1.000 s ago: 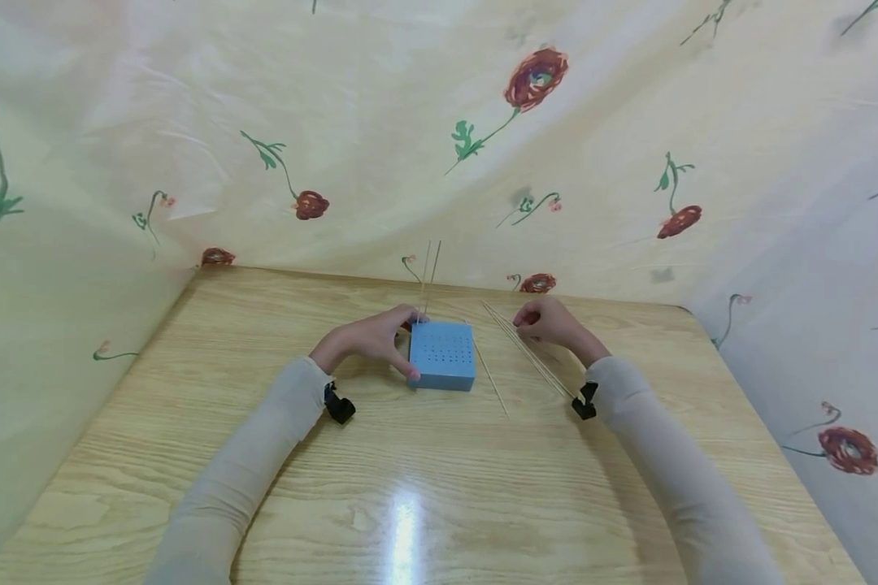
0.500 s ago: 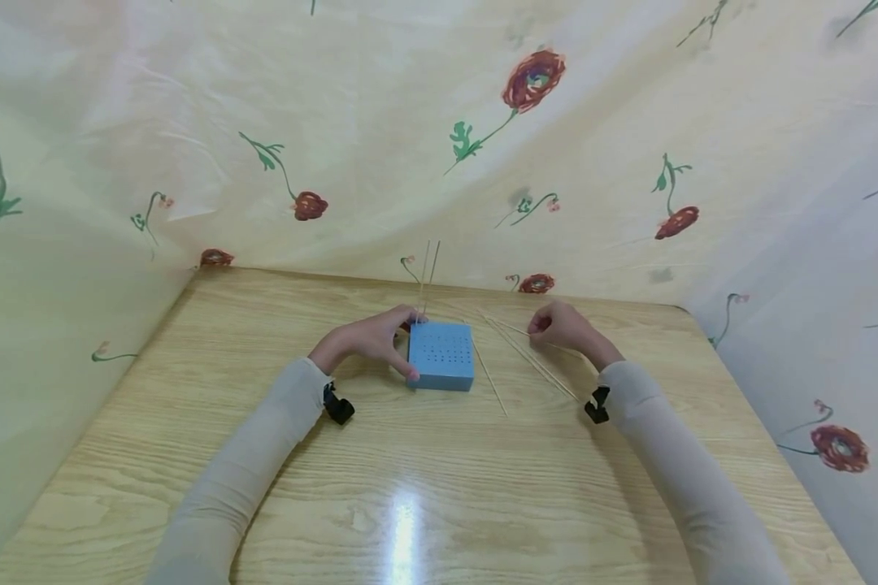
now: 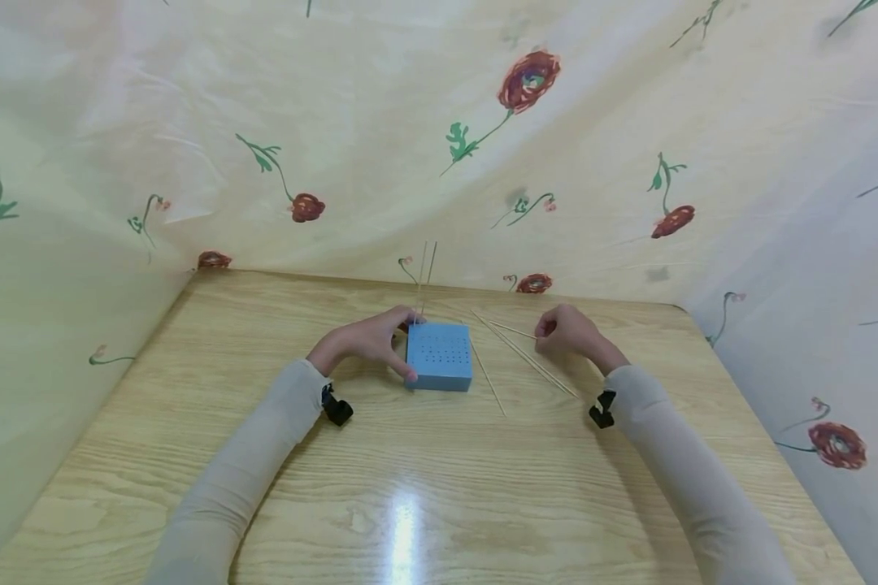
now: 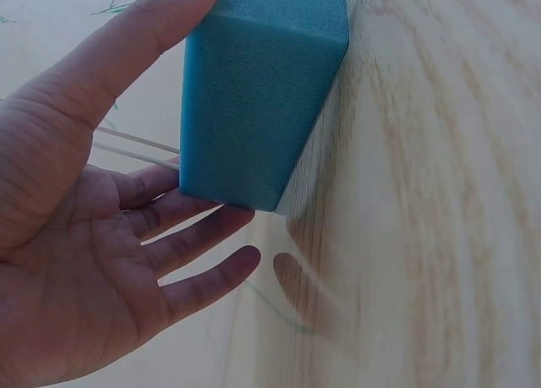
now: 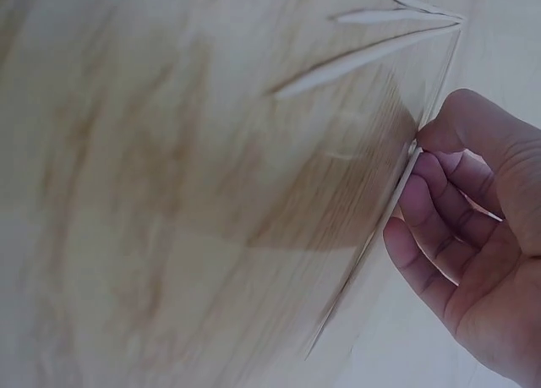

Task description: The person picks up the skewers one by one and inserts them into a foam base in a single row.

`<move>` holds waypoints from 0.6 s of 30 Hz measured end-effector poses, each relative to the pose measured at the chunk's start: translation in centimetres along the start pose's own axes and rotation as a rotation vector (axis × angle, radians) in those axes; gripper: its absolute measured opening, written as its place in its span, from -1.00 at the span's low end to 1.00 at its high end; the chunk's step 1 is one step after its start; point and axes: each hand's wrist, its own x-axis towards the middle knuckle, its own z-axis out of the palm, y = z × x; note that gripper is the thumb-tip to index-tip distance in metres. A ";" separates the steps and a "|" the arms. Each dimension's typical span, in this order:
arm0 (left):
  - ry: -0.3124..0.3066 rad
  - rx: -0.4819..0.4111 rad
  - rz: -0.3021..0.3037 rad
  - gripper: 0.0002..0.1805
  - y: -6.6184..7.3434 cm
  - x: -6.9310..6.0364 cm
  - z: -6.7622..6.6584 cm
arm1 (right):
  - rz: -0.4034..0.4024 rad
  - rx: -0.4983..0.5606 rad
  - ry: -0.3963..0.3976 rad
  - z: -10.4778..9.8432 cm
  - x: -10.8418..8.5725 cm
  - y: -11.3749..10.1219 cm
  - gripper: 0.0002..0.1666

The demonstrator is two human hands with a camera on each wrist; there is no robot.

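A blue foam block (image 3: pixel 439 357) with rows of small holes in its top sits on the table. My left hand (image 3: pixel 368 337) grips it by the left side, thumb on the near corner and fingers at the far one. Two thin bamboo skewers (image 3: pixel 420 280) stand upright at the block's far left corner. To the right, my right hand (image 3: pixel 572 331) pinches another skewer (image 5: pixel 365 251) between thumb and fingertips, low over the wood. In the head view that skewer's far end reaches toward the loose skewers.
A few loose skewers (image 3: pixel 532 363) lie aslant between the block and my right hand. One more skewer (image 3: pixel 488 380) lies just right of the block. A flowered cloth (image 3: pixel 380 146) hangs behind the wooden table (image 3: pixel 336 504) and along its sides.
My right hand has moved slightly right, and one skewer has been drawn apart from the loose ones in its pinch. My left hand keeps its grip on the block.
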 end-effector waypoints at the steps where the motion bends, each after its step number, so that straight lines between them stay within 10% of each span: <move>1: 0.000 0.002 0.000 0.13 0.0 0.0 0.0 | -0.001 0.002 -0.001 0.0 0.0 0.0 -0.92; 18: 0.001 0.006 -0.002 0.12 0.1 0.0 0.0 | -0.059 0.092 0.074 -0.1 0.0 -0.2 -0.92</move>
